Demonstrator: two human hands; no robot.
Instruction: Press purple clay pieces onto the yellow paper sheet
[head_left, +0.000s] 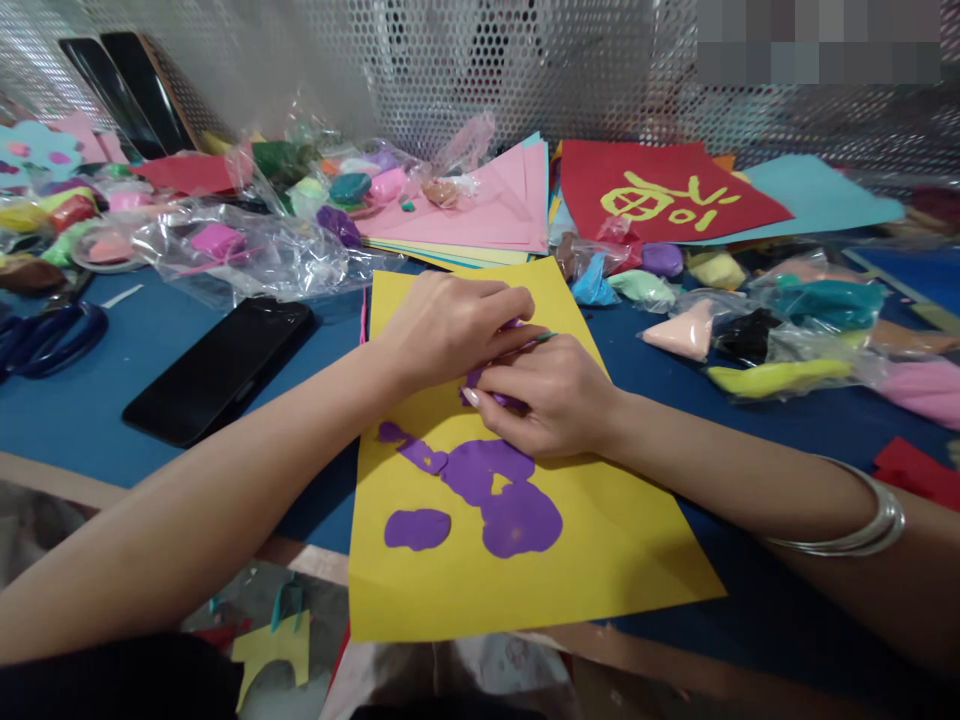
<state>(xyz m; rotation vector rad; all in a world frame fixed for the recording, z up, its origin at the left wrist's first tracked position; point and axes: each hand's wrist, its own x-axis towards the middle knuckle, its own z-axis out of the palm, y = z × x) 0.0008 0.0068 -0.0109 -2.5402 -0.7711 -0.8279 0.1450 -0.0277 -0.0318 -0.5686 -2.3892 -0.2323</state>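
A yellow sheet of paper [585, 560] lies on the blue table in front of me. Flat purple clay shapes [495, 490] are pressed onto its middle. My left hand [442, 325] and my right hand [551, 390] meet above those shapes, both pinching and pressing a piece of purple clay [510, 400] against the sheet. A thin green-tipped tool pokes out between the fingers. Most of the clay piece is hidden under my hands. A silver bangle [862, 530] sits on my right forearm.
A black phone [221, 370] lies left of the sheet. Blue scissors [45, 340] rest at the far left. Bagged clay lumps in many colours [780, 320] crowd the right and back. Stacked coloured papers [487, 215] and a red sheet with yellow clay [660, 195] lie behind, before a perforated metal wall.
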